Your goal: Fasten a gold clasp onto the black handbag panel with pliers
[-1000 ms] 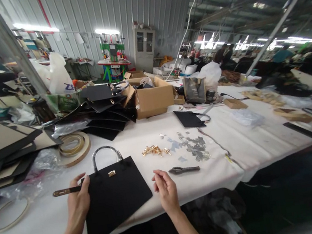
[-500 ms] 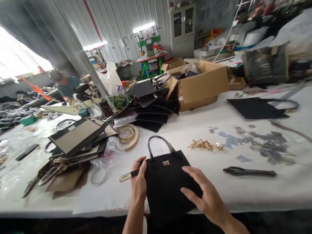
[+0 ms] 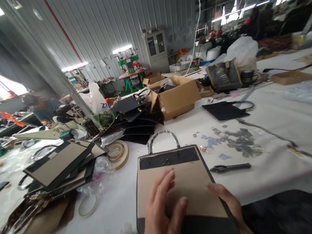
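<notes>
Bag panel (image 3: 182, 186): flat piece, tan board face up with black border and a black strip along the top, a curved handle (image 3: 162, 136) at its far edge. It lies at the near edge of the white surface (image 3: 293, 150), its lower end overhanging toward the person.

Left hand (image 3: 161, 220): laid palm-down on the tan face, fingers (image 3: 162, 183) spread flat; grip wide, pressing rather than clasping.

Right hand (image 3: 229, 204): at the panel's lower right edge, fingers curled over the border; grip closed on the panel there.

Pliers (image 3: 230, 167): dark, lying on the surface just right of the panel, untouched.

Metal fittings (image 3: 239, 143): scattered silver pieces beyond the pliers.

Tape roll (image 3: 117, 152): flat on the surface, left of the handle.

Stack of panels (image 3: 60, 169): tan and black, piled at the left.

Cardboard box (image 3: 178, 97): open, far side, with black cut pieces (image 3: 135, 116) heaped beside it.

Another person (image 3: 42, 108): seated far left, behind a pillar.
</notes>
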Demonstrator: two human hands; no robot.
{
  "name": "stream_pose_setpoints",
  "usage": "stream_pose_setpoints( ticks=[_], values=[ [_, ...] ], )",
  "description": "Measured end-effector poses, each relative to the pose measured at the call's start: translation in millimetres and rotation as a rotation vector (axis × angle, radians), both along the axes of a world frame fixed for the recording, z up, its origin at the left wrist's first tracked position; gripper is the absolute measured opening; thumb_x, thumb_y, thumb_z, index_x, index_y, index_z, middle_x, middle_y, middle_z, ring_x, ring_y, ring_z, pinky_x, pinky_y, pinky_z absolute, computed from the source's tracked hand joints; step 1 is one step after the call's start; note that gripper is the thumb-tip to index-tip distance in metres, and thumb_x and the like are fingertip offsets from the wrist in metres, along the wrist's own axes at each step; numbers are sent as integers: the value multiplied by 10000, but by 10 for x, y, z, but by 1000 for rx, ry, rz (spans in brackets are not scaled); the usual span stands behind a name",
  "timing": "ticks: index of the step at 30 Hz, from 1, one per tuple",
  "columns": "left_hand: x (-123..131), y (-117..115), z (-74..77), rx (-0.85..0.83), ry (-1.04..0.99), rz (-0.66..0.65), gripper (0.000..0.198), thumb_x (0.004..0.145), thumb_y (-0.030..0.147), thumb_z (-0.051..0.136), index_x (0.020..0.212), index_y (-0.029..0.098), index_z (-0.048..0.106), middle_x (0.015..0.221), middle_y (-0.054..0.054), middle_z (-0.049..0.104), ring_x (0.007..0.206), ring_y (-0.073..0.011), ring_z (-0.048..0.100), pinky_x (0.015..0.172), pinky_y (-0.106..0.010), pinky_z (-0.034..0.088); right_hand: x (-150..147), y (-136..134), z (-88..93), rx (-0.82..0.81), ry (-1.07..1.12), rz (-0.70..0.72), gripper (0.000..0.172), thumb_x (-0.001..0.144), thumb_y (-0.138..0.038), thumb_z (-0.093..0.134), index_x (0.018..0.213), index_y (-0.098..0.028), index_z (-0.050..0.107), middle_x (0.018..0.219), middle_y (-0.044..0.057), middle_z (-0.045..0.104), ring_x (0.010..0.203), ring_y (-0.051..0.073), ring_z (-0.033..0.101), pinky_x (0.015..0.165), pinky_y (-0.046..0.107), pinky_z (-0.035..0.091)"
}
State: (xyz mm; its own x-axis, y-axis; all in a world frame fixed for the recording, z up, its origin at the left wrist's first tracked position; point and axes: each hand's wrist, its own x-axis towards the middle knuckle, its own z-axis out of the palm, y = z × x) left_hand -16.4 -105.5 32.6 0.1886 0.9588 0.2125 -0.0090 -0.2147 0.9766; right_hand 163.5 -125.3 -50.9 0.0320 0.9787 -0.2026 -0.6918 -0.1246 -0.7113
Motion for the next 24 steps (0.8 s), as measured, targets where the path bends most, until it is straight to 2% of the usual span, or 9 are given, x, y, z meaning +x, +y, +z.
stream_pose_setpoints(
  ticks=[3, 5, 6, 8, 10, 12, 15, 19, 24],
  values=[
    [-206, 138, -52, 94, 60, 362, 375, 737, 327, 888, 1096, 272, 797, 1388, -115, 648, 1381, -384, 526, 1240, -474, 384, 268, -13, -229, -80, -9, -28, 523, 805, -607, 644, 999, -154, 818, 920, 180, 803, 1164, 465, 695, 1066, 650, 520],
    [-410, 252, -146, -6, 139, 463, 323, 765, 453, 857, 1005, 248, 790, 1250, -123, 713, 1258, -373, 617, 1165, -471, 463, 404, -50, -356, -114, -5, -5, 477, 777, -600, 659, 905, -170, 820, 864, 174, 801, 1126, 471, 709, 1050, 663, 527],
    [-508, 299, -209, -132, 139, 407, 360, 793, 535, 813, 972, 223, 787, 1157, -132, 745, 1182, -367, 661, 1105, -468, 508, 455, -70, -411, -133, 2, 12, 459, 755, -593, 673, 872, -174, 816, 848, 172, 800, 1103, 475, 717, 1034, 669, 535],
    [-655, 355, -348, -444, 6, 118, 540, 831, 688, 705, 981, 177, 793, 1023, -148, 783, 1101, -368, 709, 1010, -464, 560, 514, -102, -499, -179, 24, 71, 440, 701, -579, 701, 834, -173, 807, 833, 174, 798, 1058, 484, 730, 994, 674, 554],
    [-713, 369, -490, -708, -245, -189, 729, 811, 806, 628, 1075, 146, 790, 1030, -166, 799, 1121, -388, 718, 986, -485, 571, 507, -115, -542, -224, 45, 141, 419, 659, -559, 711, 796, -172, 794, 812, 177, 792, 1018, 489, 739, 949, 671, 574],
    [-703, 370, -621, -845, -464, -322, 838, 761, 860, 628, 1152, 133, 771, 1066, -168, 803, 1134, -400, 721, 986, -500, 573, 437, -108, -530, -247, 48, 192, 360, 640, -504, 722, 767, -171, 777, 812, 176, 790, 990, 484, 746, 914, 656, 588],
    [-657, 389, -779, -856, -620, -205, 785, 762, 796, 682, 1170, 130, 761, 1020, -144, 817, 1061, -380, 753, 965, -473, 587, 283, -76, -436, -199, 43, 198, 375, 621, -375, 743, 927, -163, 785, 957, 162, 806, 991, 448, 753, 904, 618, 595],
    [-630, 431, -867, -806, -621, -12, 668, 816, 629, 720, 1257, 128, 703, 1021, -134, 817, 1007, -353, 772, 888, -430, 618, 179, -31, -338, -103, 16, 183, 668, 626, -265, 750, 1287, -204, 684, 1150, 124, 792, 1041, 391, 751, 922, 558, 594],
    [-589, 455, -868, -748, -535, 29, 702, 720, 298, 836, 1370, 190, 594, 1059, -109, 809, 840, -287, 789, 742, -369, 632, 251, 42, -412, -100, -42, 151, 689, 760, -398, 755, 1412, -240, 601, 1218, 120, 773, 1089, 375, 741, 916, 541, 600]
  ],
)
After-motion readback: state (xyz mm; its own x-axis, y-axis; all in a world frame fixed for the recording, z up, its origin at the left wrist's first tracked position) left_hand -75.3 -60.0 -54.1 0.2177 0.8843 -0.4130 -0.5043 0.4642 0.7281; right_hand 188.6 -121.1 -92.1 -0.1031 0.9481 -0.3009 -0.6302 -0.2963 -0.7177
